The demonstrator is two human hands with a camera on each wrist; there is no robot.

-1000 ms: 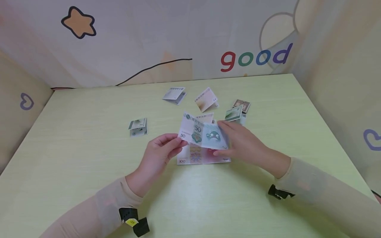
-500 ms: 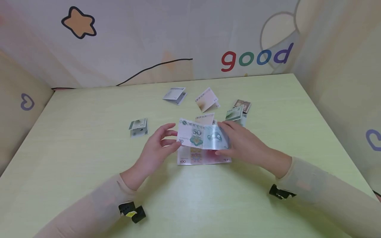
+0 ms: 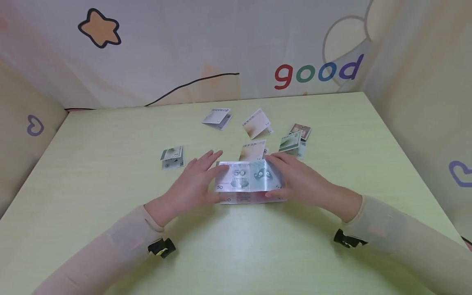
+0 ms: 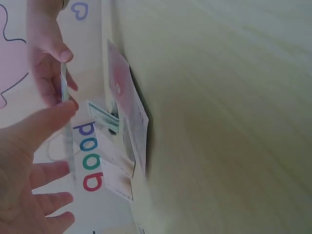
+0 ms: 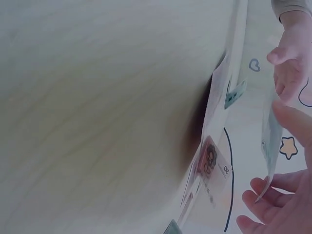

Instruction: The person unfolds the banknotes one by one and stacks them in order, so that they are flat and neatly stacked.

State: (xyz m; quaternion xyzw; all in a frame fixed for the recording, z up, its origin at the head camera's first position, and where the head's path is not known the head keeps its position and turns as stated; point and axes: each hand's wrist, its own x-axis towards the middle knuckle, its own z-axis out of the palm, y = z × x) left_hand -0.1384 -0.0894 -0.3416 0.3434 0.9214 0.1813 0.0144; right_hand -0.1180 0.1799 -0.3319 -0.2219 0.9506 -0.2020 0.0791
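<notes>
A 50 note [image 3: 248, 178] is pinched by the right hand [image 3: 300, 176], the left hand [image 3: 189, 182] spread opposite. Level handling is advised.

The 50 note [image 3: 243, 178] is thin, slick paper – from here its face throws back an almost silvery glare. Beneath it, the 100 note [image 3: 258, 198] is smooth paper too. The folded 2 note [image 3: 172, 154] and the 20 note [image 5: 217, 165] look more matt. I see faint wood grain on the smooth tabletop [image 3: 239, 250], with a soft sheen. The printed backdrop [image 3: 177, 45] seems like matt cloth, lightly creased; both sleeves [image 3: 398, 233] are soft, matt fabric – the wrist mounts [image 3: 161, 247] look like hard black plastic.
</notes>
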